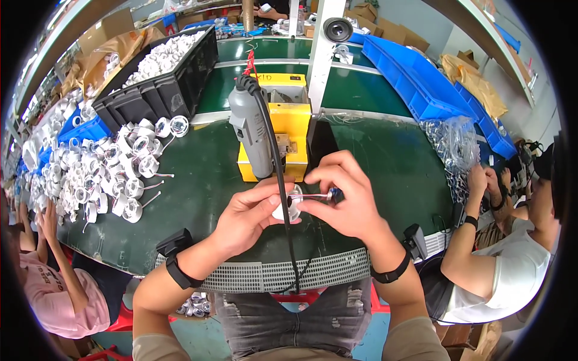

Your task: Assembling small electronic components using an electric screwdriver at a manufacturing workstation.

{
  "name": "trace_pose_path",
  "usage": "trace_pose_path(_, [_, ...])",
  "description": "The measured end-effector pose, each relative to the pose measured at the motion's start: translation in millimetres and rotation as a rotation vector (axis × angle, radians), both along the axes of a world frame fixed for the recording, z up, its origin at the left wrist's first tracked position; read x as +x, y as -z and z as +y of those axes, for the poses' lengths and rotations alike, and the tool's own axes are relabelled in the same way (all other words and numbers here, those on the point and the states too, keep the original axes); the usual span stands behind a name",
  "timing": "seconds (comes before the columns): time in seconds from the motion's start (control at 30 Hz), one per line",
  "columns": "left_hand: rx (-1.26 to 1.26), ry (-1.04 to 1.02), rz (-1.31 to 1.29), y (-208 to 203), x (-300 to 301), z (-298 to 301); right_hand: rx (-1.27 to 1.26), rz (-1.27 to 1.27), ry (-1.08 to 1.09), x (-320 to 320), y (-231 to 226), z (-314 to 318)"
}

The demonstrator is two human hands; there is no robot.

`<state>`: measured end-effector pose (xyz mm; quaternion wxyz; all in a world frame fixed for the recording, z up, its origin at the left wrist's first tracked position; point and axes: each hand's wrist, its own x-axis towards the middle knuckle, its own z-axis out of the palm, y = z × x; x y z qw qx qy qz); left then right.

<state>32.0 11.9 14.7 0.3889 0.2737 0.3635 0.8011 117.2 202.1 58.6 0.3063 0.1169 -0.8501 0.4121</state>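
My left hand (245,218) is closed around a small white round housing (292,213), its open side turned toward my right hand. Thin red and white wires (314,196) run out of the housing. My right hand (356,201) pinches these wires near a small dark blue part (335,195) at their end; its exact kind is unclear. Just beyond my hands, a grey corded power tool (251,135) stands against a yellow fixture (295,135). Its black cable (282,174) hangs down in front of the housing and hides part of it.
White wired housings (114,171) are heaped on the left of the green table (205,150), below a black crate (174,90) of white parts. Blue trays (415,81) and bagged metal parts (454,144) lie right. Co-workers sit on both sides. A white post (325,60) rises behind the fixture.
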Motion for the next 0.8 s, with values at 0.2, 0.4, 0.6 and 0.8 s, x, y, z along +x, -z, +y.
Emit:
trace_pose_path(0.2, [0.088, -0.015, -0.044, -7.0, 3.3, -3.0, 0.307, 0.158, 0.003, 5.4, -3.8, 19.0])
trace_pose_path(0.4, [0.082, -0.031, 0.023, -4.7, 4.4, -4.3, -0.014, -0.159, -0.159, 9.8, -7.4, 11.8])
trace_pose_path(0.6, [0.101, 0.012, 0.065, 1.8, 3.3, -4.4, -0.221, -0.192, -0.185, -1.9, 12.6, -8.2])
trace_pose_path(0.8, [0.128, 0.039, 0.113, -4.9, 7.9, -1.3, -0.280, -0.006, -0.067, 1.9, 17.7, -25.4])
